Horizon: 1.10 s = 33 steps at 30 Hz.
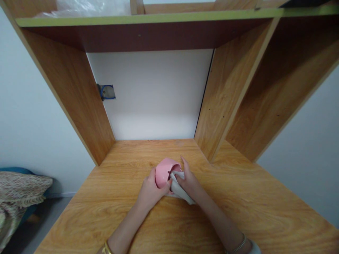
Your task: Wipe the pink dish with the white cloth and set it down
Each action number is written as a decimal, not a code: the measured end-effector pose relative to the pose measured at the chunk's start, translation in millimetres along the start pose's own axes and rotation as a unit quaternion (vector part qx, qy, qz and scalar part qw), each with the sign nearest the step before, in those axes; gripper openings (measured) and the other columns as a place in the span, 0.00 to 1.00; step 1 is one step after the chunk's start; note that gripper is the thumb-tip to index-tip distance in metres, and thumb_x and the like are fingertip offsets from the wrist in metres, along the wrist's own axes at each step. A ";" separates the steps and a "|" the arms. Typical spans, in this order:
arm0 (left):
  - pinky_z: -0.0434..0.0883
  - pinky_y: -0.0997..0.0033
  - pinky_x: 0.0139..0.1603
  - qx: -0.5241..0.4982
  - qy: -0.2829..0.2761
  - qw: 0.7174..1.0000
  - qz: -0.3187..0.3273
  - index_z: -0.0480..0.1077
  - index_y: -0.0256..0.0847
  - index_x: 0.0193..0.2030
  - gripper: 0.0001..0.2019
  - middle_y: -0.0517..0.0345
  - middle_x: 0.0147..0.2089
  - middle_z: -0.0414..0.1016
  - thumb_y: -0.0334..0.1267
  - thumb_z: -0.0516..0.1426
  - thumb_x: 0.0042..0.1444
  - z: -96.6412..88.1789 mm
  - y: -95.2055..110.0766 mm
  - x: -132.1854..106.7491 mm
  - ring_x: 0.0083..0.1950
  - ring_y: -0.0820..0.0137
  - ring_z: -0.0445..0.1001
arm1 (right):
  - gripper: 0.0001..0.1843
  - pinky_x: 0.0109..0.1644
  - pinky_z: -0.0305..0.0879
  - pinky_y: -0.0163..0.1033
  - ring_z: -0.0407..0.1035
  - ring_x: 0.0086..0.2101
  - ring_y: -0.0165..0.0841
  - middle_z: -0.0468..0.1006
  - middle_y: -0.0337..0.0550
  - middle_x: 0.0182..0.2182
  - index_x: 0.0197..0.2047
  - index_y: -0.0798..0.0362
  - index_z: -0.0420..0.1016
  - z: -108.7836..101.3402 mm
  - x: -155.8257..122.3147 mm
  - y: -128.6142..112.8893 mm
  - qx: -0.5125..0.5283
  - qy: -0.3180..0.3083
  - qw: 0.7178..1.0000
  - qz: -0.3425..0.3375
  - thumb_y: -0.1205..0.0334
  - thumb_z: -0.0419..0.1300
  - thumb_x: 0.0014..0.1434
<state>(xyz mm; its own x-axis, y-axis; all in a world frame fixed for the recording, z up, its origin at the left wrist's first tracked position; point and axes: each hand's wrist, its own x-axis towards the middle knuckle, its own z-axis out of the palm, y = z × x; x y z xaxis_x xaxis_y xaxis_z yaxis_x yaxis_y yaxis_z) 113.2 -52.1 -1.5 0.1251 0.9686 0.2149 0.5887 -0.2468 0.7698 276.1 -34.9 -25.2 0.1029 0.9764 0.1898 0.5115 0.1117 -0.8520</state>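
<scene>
A glossy pink, rounded hollow object (164, 168) is tilted on its side over the wooden desk, its opening turned to the right; I cannot tell its exact kind. My left hand (151, 190) grips it from the left and below, thumb near the rim. In my right hand (188, 179) is a white cloth (180, 188), bunched at the opening and partly inside it. One finger of that hand points up beside the rim. Part of the cloth hangs down toward the desk. The inside of the pink object is mostly hidden.
The wooden desk (106, 211) spreads around both hands. Upright wooden panels (71, 81) and a shelf edge (159, 18) frame a white back panel (156, 95) with an open socket box (108, 92). Clear plastic (92, 7) lies on the shelf. A patterned cover (21, 190) is at far left.
</scene>
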 end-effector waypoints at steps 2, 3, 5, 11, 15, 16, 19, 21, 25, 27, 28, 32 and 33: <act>0.65 0.72 0.30 -0.026 0.018 0.999 -0.009 0.63 0.36 0.42 0.20 0.54 0.31 0.72 0.47 0.56 0.45 1.3 -2.1 2.0 0.31 0.67 0.70 | 0.38 0.45 0.63 0.43 0.68 0.41 0.37 0.69 0.49 0.47 0.62 0.54 0.42 -1.2 -0.3 -1.9 0.005 0.004 1.000 -0.005 0.60 0.53 0.49; 0.65 0.72 0.31 -0.050 0.035 0.998 -0.019 0.64 0.37 0.42 0.19 0.53 0.32 0.73 0.47 0.55 0.45 2.1 -3.6 3.8 0.32 0.66 0.71 | 0.38 0.45 0.62 0.43 0.68 0.42 0.38 0.69 0.49 0.48 0.62 0.54 0.42 -1.5 -0.2 -2.8 0.006 0.009 1.000 -0.004 0.59 0.53 0.49; 0.65 0.73 0.29 -0.134 0.068 0.986 -0.068 0.66 0.37 0.38 0.17 0.54 0.31 0.74 0.47 0.55 0.45 3.6 -7.8 8.5 0.31 0.67 0.71 | 0.38 0.48 0.60 0.43 0.66 0.46 0.39 0.67 0.50 0.50 0.61 0.54 0.44 -1.0 0.7 -4.1 0.005 0.027 1.000 -0.005 0.56 0.53 0.49; 0.54 0.78 0.13 -0.306 0.060 0.935 -0.167 0.61 0.39 0.18 0.21 0.66 0.07 0.57 0.55 0.50 0.48 5.3 -26.0 20.5 0.09 0.76 0.56 | 0.31 0.52 0.57 0.42 0.61 0.50 0.37 0.64 0.50 0.51 0.59 0.54 0.48 3.4 1.0 -7.0 0.014 0.061 0.997 -0.049 0.59 0.50 0.52; 0.53 0.79 0.13 -0.378 0.055 0.906 -0.181 0.58 0.40 0.16 0.23 0.66 0.07 0.56 0.59 0.48 0.46 2.2 -32.1 23.6 0.10 0.78 0.55 | 0.30 0.39 0.63 0.41 0.68 0.32 0.35 0.71 0.41 0.31 0.57 0.54 0.50 6.1 -3.4 -9.4 0.025 0.019 0.999 -0.039 0.57 0.52 0.53; 0.52 0.79 0.13 -0.396 0.055 0.898 -0.185 0.57 0.40 0.17 0.23 0.68 0.07 0.55 0.60 0.48 0.45 0.8 -32.3 24.4 0.10 0.78 0.54 | 0.30 0.35 0.63 0.40 0.67 0.28 0.33 0.69 0.37 0.27 0.57 0.54 0.51 7.4 -4.7 -9.8 0.026 0.007 0.999 -0.038 0.56 0.53 0.52; 0.50 0.80 0.13 -0.442 0.061 0.874 -0.192 0.55 0.41 0.21 0.24 0.72 0.09 0.54 0.63 0.45 0.45 -4.8 -31.1 26.1 0.09 0.81 0.49 | 0.31 0.27 0.59 0.35 0.61 0.21 0.29 0.63 0.31 0.22 0.55 0.53 0.53 12.3 -8.0 -11.0 0.030 -0.007 0.998 -0.050 0.54 0.57 0.50; 0.48 0.81 0.12 -0.475 0.062 0.858 -0.188 0.55 0.41 0.22 0.24 0.73 0.09 0.52 0.63 0.46 0.45 -8.3 -29.8 26.0 0.09 0.82 0.46 | 0.31 0.26 0.58 0.34 0.58 0.21 0.27 0.62 0.32 0.23 0.53 0.53 0.56 13.9 -8.6 -13.2 0.039 0.009 0.997 -0.065 0.54 0.58 0.48; 0.41 0.82 0.11 -0.508 0.089 0.843 -0.153 0.54 0.41 0.20 0.23 0.75 0.08 0.47 0.60 0.52 0.44 -10.2 -24.0 23.6 0.09 0.84 0.40 | 0.25 0.26 0.56 0.32 0.55 0.21 0.25 0.60 0.32 0.23 0.50 0.53 0.60 8.3 -6.0 -21.6 0.104 0.052 0.991 -0.072 0.53 0.56 0.50; 0.43 0.82 0.11 -0.498 0.115 0.849 -0.136 0.58 0.40 0.22 0.21 0.74 0.10 0.51 0.57 0.56 0.42 -8.4 -19.0 22.1 0.10 0.84 0.45 | 0.24 0.22 0.52 0.31 0.52 0.19 0.25 0.55 0.29 0.19 0.50 0.54 0.59 3.7 -5.1 -26.8 0.158 0.047 0.984 -0.062 0.52 0.53 0.52; 0.47 0.82 0.12 -0.492 0.123 0.852 -0.129 0.60 0.40 0.25 0.20 0.73 0.12 0.55 0.56 0.58 0.41 -7.0 -16.3 21.3 0.11 0.83 0.50 | 0.24 0.21 0.50 0.30 0.50 0.18 0.25 0.53 0.27 0.17 0.51 0.55 0.58 1.9 -5.2 -29.4 0.186 0.037 0.980 -0.053 0.51 0.52 0.53; 0.66 0.77 0.29 -0.459 0.120 0.878 -0.066 0.64 0.40 0.37 0.21 0.62 0.28 0.71 0.49 0.61 0.39 -0.3 -7.4 15.5 0.30 0.72 0.71 | 0.28 0.17 0.43 0.29 0.47 0.15 0.24 0.54 0.26 0.13 0.53 0.57 0.56 -0.3 -8.6 -37.3 0.261 -0.004 0.965 -0.023 0.48 0.49 0.54; 0.67 0.75 0.35 -0.448 0.111 0.886 -0.045 0.64 0.40 0.39 0.21 0.59 0.34 0.72 0.48 0.61 0.40 1.3 -6.0 13.4 0.36 0.70 0.71 | 0.28 0.17 0.44 0.29 0.48 0.15 0.23 0.56 0.26 0.13 0.53 0.56 0.55 -0.1 -9.5 -38.0 0.267 -0.007 0.963 -0.020 0.48 0.50 0.53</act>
<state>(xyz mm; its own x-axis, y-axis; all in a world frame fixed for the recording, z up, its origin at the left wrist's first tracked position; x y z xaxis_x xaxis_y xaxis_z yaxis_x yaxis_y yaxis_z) 112.4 -37.6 -4.0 -0.1084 0.9803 0.1651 -0.2944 -0.1902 0.9366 255.7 -48.4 5.5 0.0779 0.9713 0.2247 0.0024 0.2252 -0.9743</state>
